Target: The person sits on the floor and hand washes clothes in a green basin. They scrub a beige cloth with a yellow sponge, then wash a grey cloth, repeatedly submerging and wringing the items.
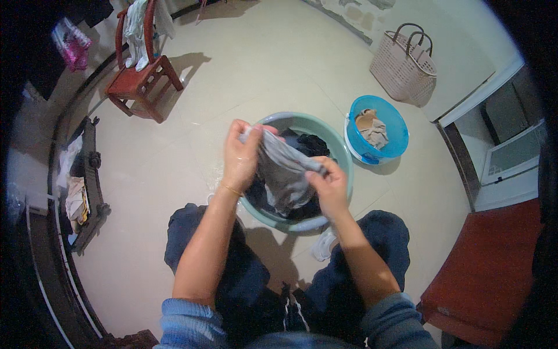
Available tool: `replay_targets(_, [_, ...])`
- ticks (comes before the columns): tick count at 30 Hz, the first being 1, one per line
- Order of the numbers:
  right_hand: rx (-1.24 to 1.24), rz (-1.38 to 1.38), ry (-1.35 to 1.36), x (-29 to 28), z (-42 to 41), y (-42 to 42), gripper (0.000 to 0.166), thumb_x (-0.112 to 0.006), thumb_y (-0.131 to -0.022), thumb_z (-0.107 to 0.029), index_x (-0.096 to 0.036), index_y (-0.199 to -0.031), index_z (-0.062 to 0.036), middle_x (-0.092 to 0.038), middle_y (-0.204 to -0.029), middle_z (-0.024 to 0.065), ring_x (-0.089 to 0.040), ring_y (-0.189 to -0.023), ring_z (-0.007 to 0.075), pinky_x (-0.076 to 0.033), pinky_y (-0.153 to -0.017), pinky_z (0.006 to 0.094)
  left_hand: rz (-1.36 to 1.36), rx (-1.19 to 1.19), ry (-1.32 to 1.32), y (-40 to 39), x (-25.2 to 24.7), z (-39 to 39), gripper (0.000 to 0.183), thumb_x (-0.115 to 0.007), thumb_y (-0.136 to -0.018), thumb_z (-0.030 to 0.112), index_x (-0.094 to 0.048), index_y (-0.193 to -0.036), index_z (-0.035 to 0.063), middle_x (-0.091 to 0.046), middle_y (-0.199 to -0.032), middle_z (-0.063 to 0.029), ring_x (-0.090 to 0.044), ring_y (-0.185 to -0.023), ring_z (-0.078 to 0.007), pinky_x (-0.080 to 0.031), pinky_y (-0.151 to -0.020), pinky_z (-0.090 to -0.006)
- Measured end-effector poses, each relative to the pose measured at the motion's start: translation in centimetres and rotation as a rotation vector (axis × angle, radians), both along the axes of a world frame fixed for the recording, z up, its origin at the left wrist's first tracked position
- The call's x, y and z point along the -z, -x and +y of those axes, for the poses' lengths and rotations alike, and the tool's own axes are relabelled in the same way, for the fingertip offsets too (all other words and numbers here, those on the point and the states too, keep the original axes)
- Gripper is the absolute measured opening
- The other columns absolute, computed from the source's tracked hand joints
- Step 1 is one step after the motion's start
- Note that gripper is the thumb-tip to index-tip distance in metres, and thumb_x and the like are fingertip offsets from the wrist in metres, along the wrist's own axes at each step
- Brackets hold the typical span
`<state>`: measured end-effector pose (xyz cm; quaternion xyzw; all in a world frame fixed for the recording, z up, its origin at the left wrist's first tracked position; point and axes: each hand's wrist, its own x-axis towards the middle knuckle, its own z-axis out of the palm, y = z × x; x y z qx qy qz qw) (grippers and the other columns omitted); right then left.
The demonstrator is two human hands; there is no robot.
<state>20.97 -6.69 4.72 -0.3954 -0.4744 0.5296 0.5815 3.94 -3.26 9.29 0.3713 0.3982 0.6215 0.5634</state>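
Note:
A wet grey cloth garment [285, 170] is stretched between my two hands above a round pale green basin [345, 187]. My left hand [245, 152] grips its upper left end, fingers curled over the edge. On the other side, my right hand [329, 185] pinches the garment's right end between thumb and fingers. Behind and below it, dark wet clothes [313, 145] lie in the basin. The lower part of the grey garment hangs down into the basin; whether it touches the clothes there, I cannot tell.
Right of the basin stands a blue plastic bucket [355, 104] holding beige cloth [372, 131]. A woven-look plastic basket [403, 65] leans near the wall. A red wooden chair [135, 80] with white cloths [137, 39] is at the upper left. My knees flank the basin's near side.

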Motion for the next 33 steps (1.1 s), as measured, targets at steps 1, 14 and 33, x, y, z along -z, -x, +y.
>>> replay_targets(1, [0.013, 0.261, 0.135, 0.2, 0.1, 0.3, 0.009, -0.053, -0.071, 0.001, -0.056, -0.079, -0.0019, -0.056, -0.08, 0.0068, -0.054, -0.074, 0.0191, -0.041, -0.074, 0.0278, 0.145, -0.07, -0.14, -0.6, 0.8, 0.2, 0.011, -0.045, -0.088, 0.01, -0.037, -0.094, 0.006, -0.061, -0.083, -0.0127, -0.057, -0.063, -0.0173, -0.047, -0.058, -0.0258])
replay_targets(14, [-0.029, 0.598, 0.696, 1.0, -1.4, 2.2, 0.03, -0.037, -0.089, -0.029, -0.051, -0.107, -0.0096, -0.057, -0.101, 0.0072, -0.055, -0.092, 0.0205, -0.044, -0.082, 0.0365, 0.907, -0.189, 0.005, -7.9, 2.6, -0.9, 0.015, -0.044, -0.085, 0.017, -0.047, -0.082, 0.0033, -0.055, -0.072, -0.022, -0.054, -0.065, -0.0402, -0.04, -0.054, -0.0463])
replay_targets(33, [-0.158, 0.676, 0.672, 0.7, -1.1, 2.1, 0.035, -0.034, -0.09, -0.029, -0.046, -0.115, -0.0081, -0.054, -0.104, 0.0053, -0.051, -0.095, 0.0176, -0.039, -0.087, 0.0338, 0.804, -0.225, 0.011, -8.7, 3.8, -2.4, 0.02, -0.044, -0.086, 0.019, -0.042, -0.095, 0.0014, -0.056, -0.069, -0.0208, -0.055, -0.062, -0.0383, -0.041, -0.056, -0.0464])
